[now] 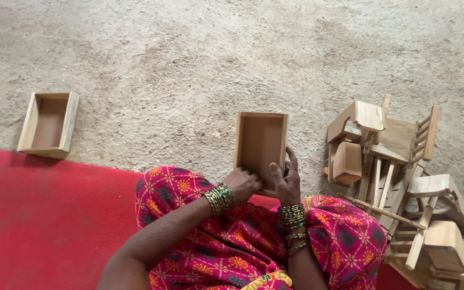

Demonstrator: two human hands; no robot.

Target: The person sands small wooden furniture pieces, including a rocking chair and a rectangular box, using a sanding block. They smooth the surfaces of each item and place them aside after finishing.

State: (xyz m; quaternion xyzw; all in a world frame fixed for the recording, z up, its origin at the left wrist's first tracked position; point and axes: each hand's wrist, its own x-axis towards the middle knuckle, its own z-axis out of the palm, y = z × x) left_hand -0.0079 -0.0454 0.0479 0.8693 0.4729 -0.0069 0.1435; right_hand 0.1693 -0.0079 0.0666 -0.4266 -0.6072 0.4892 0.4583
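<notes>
Together our two hands grip one small open wooden box [260, 144], held just past our knees with its hollow facing up at us. Our left hand [242, 184] is curled closed around the near left corner, knuckles up, while our right hand [287, 180] clasps the near right edge, thumb inside the box and fingers [292, 159] running up along its right wall. Green and gold bangles [220, 198] ring both wrists. Under our forearms lies our lap in pink patterned cloth [232, 241], and we sit on a red mat [44, 215] that spreads away to the left of the left hand. Far out to the left, at the mat's edge, a second open wooden box [49, 124] rests on the rough sandy floor [189, 59]. Close to the right of the right hand sits a jumbled heap of small unfinished wooden chairs [398, 177].
</notes>
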